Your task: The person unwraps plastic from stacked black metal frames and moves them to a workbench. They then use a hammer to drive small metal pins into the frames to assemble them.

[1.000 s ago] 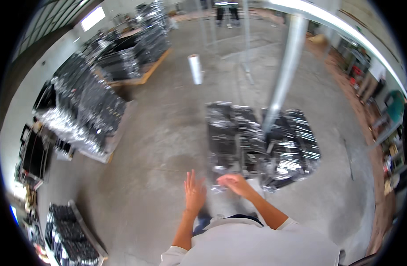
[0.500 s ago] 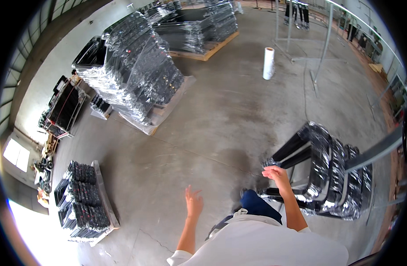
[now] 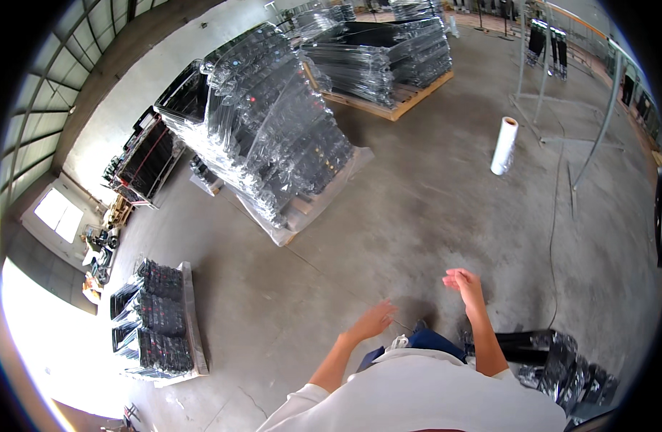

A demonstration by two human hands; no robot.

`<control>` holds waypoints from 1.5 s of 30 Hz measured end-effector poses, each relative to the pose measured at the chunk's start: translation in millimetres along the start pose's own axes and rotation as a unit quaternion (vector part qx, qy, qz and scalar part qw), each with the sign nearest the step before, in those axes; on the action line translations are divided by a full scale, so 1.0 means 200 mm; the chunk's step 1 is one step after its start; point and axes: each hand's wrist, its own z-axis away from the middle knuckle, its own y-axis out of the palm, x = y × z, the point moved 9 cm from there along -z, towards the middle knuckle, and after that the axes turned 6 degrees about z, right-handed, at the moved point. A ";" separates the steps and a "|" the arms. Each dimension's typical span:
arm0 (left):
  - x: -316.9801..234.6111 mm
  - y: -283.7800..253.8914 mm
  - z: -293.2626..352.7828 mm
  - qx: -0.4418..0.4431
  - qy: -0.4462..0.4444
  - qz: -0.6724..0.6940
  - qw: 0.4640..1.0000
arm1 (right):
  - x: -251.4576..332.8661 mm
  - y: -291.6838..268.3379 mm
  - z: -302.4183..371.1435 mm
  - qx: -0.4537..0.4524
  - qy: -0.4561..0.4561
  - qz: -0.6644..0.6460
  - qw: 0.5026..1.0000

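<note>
Both hands are held apart from each other in front of the body, over the grey concrete floor [image 3: 331, 259]. The left hand [image 3: 376, 319] is stretched flat toward the right, with its fingers extended and slightly blurred; the right hand [image 3: 463, 284] is raised farther forward, its palm open and its fingers loosely bent toward the left. The thing nearest to the right hand is a film-wrapped bundle of black parts [image 3: 579, 371], set on the floor at the lower right, beside the right forearm and apart from the fingers; its near end is partly hidden by the white shirt [image 3: 417, 392]. How it is supported underneath cannot be told. Farther ahead to the right, a white roll of film [image 3: 504, 147] is stood on end on the floor, near a metal frame [image 3: 615, 79]. A thin cable [image 3: 554, 252] is laid along the floor between the roll and the bundle. Ahead to the left, a tall wrapped stack [image 3: 273, 122] of black parts is carried on a sheet-covered pallet [image 3: 352, 167], with another loaded wooden pallet [image 3: 396, 114] placed behind it. At the left, a lower stack of black parts [image 3: 162, 313] is seen in three heaps.
</note>
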 end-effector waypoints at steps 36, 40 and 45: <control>0.23 -1.69 -2.55 0.209 0.047 0.602 0.770 | 0.64 0.56 -2.68 -0.124 -0.074 0.158 0.977; 0.40 -1.90 -2.96 0.137 0.042 0.554 0.820 | 0.62 0.58 -3.20 -0.049 -0.051 0.225 0.972; 0.47 -2.17 -3.41 0.076 0.036 0.556 0.827 | 0.85 0.67 -3.79 0.064 -0.117 0.255 0.958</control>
